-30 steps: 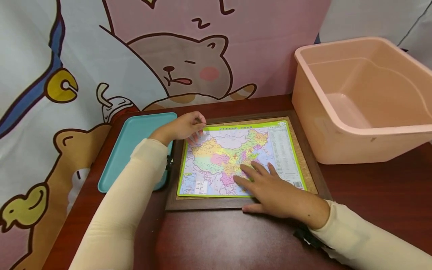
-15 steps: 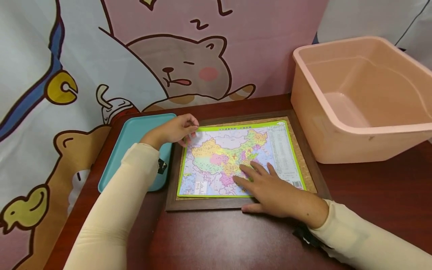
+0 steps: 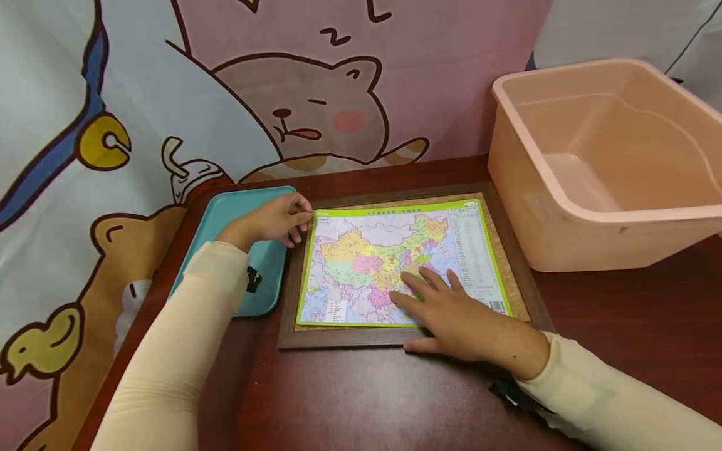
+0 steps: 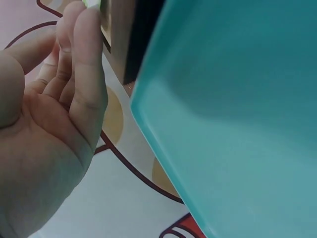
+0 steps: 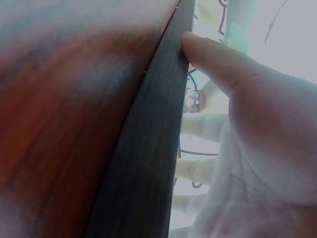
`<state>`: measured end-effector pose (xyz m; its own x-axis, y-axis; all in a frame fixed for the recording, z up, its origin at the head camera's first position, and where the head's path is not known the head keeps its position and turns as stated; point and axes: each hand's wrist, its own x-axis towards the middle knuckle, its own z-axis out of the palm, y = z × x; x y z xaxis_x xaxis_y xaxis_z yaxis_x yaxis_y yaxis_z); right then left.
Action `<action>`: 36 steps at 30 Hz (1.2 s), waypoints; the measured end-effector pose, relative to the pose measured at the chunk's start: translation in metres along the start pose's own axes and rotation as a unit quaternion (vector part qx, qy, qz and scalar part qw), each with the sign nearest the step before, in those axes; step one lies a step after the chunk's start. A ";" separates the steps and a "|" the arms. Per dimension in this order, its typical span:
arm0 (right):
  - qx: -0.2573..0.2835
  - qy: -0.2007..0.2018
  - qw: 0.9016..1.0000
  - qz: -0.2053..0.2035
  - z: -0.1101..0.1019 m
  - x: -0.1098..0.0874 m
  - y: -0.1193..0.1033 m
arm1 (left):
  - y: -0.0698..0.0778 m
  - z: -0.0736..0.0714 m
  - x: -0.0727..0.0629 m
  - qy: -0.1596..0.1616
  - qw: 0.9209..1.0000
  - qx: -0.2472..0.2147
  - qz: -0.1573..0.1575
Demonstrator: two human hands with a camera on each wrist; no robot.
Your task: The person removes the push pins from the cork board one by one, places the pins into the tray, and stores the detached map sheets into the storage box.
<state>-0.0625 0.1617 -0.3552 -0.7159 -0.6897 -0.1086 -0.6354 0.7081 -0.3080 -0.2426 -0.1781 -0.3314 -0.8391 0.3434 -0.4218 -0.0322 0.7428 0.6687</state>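
A sheet printed with a coloured map of China (image 3: pixel 366 263), edged in green, lies on a cork board with a dark wooden frame (image 3: pixel 350 340). My left hand (image 3: pixel 271 220) is at the sheet's upper left corner, its fingertips right at the green edge and fingers loosely bent. In the left wrist view the left hand (image 4: pixel 54 109) shows its palm beside the frame. My right hand (image 3: pixel 451 316) rests on the lower right of the map with fingers spread. Its thumb (image 5: pixel 213 54) touches the frame's front bar (image 5: pixel 148 129).
A teal tray (image 3: pixel 262 300) lies left of the frame, partly under my left forearm. A large pink tub (image 3: pixel 575 244) stands on the right of the dark red table (image 3: pixel 338 401). A cartoon-printed cloth (image 3: pixel 440 69) hangs behind.
My left hand has slid left from along the map's top edge to its corner, uncovering that part of the sheet. The right hand has stayed in place.
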 end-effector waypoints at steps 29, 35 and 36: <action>-0.001 0.002 1.000 -0.002 0.000 -0.001 0.000 | -0.049 -0.015 -0.019 0.024 0.998 0.040 -0.052; -0.004 0.003 1.000 0.001 0.000 0.000 0.000 | -0.056 -0.015 -0.020 0.027 0.996 0.053 -0.062; -0.003 0.003 1.000 0.001 0.000 0.000 0.000 | -0.057 -0.015 -0.021 0.026 0.996 0.056 -0.064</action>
<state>-0.0623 0.1615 -0.3554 -0.7186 -0.6876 -0.1037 -0.6361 0.7102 -0.3015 -0.2318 -0.2361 -0.3513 -0.8586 0.2138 -0.4659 -0.0823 0.8396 0.5369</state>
